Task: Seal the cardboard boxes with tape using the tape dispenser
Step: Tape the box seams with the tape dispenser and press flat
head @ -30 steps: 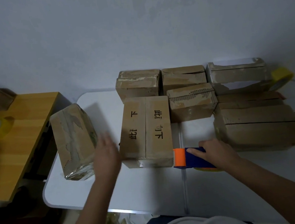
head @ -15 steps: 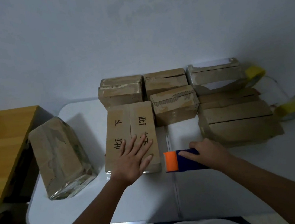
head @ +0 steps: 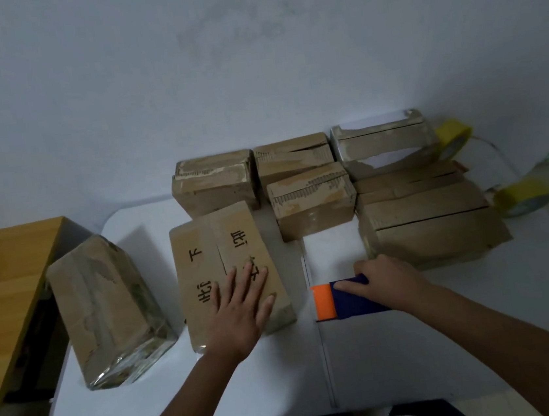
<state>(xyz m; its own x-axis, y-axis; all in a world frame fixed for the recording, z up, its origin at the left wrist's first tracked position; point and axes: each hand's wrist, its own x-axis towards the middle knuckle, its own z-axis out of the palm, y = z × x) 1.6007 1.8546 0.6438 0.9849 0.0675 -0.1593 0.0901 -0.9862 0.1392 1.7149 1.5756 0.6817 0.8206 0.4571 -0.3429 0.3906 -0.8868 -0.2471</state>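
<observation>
— Hands at work: left hand (head: 240,311), a second ago in mid-air, now lies flat and released on the marked box (head: 225,268), which has turned slightly on the worktop (head: 171,394).

— Right hand (head: 389,280)?

— Clenched on the tape dispenser (head: 341,299), just beside the box; taping looks imminent.

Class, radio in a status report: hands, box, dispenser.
Left hand flat on lettered box. Right hand on tape dispenser, resting on table. Seam untaped, nothing blocking.

A plain pale wall (head: 181,64) fills the back of the room. A white table (head: 151,403) with round corners stands against it. A wooden desk (head: 3,273) sits just beside it on the left. The light is dim.
</observation>
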